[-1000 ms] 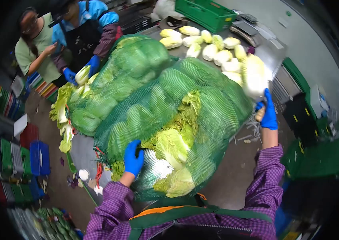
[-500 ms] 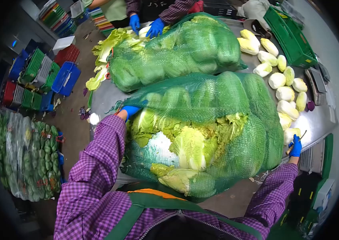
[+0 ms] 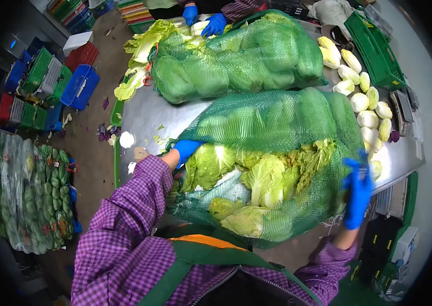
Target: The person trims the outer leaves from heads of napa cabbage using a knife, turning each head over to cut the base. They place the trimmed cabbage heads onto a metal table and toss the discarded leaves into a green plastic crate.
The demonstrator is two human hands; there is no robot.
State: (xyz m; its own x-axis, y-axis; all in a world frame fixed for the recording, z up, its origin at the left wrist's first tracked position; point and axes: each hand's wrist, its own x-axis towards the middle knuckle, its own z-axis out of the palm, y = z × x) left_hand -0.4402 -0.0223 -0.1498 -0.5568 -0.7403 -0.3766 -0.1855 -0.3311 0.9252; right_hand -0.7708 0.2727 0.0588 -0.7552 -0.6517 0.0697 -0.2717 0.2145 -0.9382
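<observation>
My left hand (image 3: pixel 187 152) is closed on the edge of a green mesh bag (image 3: pixel 346 125) at the left end of its opening. Chinese cabbages (image 3: pixel 266 176) lie inside, several showing through the opening with frayed, browned outer leaves. At the bag's right side my right hand (image 3: pixel 357 196) is raised and blurred. Its fingers look curled round a thin tool, apparently a knife, smeared by motion. Beyond lies a second full mesh bag (image 3: pixel 236 64). Another person's blue-gloved hands (image 3: pixel 215 24) touch a pale cabbage at the far side.
Several trimmed pale cabbages (image 3: pixel 367 119) line the right of the metal table (image 3: pixel 142 120). A green crate (image 3: pixel 375 48) stands at the back right. Loose leaves (image 3: pixel 137 81) lie far left. Stacked crates (image 3: pixel 80 87) and wrapped bagged produce (image 3: pixel 32 194) stand on the floor at left.
My right hand has moved left and toward me, from beside the pale cabbages to the bag's right side. My left hand still grips the mesh. The view has shifted slightly.
</observation>
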